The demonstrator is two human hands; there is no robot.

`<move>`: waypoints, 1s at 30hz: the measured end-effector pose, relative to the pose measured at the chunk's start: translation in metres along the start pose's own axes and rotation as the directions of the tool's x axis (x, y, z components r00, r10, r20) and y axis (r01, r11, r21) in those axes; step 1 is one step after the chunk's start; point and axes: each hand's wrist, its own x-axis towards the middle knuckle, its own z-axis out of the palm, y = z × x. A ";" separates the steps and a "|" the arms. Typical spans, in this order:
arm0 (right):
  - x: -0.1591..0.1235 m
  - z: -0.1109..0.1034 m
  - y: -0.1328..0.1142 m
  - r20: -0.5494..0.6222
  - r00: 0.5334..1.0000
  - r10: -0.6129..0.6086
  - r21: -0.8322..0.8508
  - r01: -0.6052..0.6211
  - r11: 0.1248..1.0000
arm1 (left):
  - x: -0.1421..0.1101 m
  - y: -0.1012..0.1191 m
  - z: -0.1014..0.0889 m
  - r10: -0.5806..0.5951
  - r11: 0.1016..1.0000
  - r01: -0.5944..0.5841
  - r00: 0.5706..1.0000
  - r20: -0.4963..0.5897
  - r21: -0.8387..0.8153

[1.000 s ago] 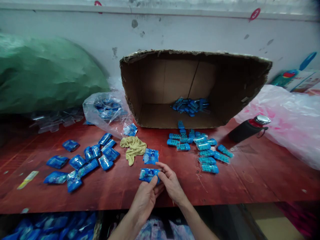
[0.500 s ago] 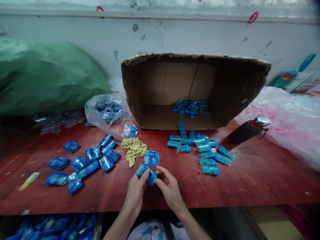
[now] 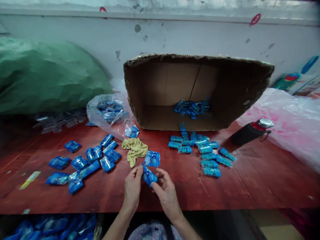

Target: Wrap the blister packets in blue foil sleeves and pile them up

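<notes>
Between my hands is a small blue printed packet (image 3: 149, 176), held slightly above the table. My left hand (image 3: 133, 186) pinches its upper left end between thumb and finger. The thumb of my right hand (image 3: 165, 192) presses against its lower right end, with the other fingers curled behind. Just beyond lies a flat blue printed piece (image 3: 152, 158), beside a crumpled yellowish cloth (image 3: 135, 150). Several filled blue packets (image 3: 90, 169) are spread to the left. To the right lie several clear-fronted packs with rows of teal round pieces (image 3: 209, 163).
A cardboard box (image 3: 170, 125) on its side holds more blue packs (image 3: 192, 108). A dark bottle (image 3: 250, 132) stands right, near pink-white plastic sheeting (image 3: 295, 120). At left are a clear bag (image 3: 93, 108) and a large green sack (image 3: 50, 76). Blue packets (image 3: 55, 226) fill a space below the table edge.
The packet has turned in my hands, and more of its printed face shows. My left hand has shifted its grip to the packet's upper left end.
</notes>
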 end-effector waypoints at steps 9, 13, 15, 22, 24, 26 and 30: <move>0.001 0.000 0.000 -0.035 0.996 -0.081 -0.140 0.076 0.987 | -0.006 0.011 0.006 -0.156 0.952 0.200 0.968 0.196 -0.230; -0.004 -0.005 -0.006 0.015 0.984 -0.180 -0.324 0.175 0.930 | -0.013 0.019 0.007 -0.361 0.869 0.449 0.863 0.353 -0.208; -0.006 -0.006 -0.008 0.057 0.976 -0.212 -0.366 0.218 0.905 | -0.014 0.020 0.006 -0.383 0.865 0.470 0.845 0.374 -0.175; -0.001 -0.007 -0.008 0.116 0.988 -0.103 -0.162 0.121 0.979 | -0.007 0.013 -0.003 -0.320 0.853 0.471 0.813 0.486 -0.226; 0.001 -0.007 -0.007 0.159 0.986 -0.054 -0.046 0.062 0.997 | -0.006 0.012 -0.005 -0.284 0.844 0.466 0.807 0.517 -0.265; 0.003 -0.007 -0.008 0.175 0.985 0.005 0.066 -0.017 0.998 | -0.006 0.013 -0.006 -0.262 0.844 0.459 0.804 0.534 -0.277; 0.007 -0.011 -0.011 0.210 0.973 0.091 0.199 -0.134 0.971 | -0.009 0.014 -0.006 -0.242 0.865 0.439 0.788 0.566 -0.242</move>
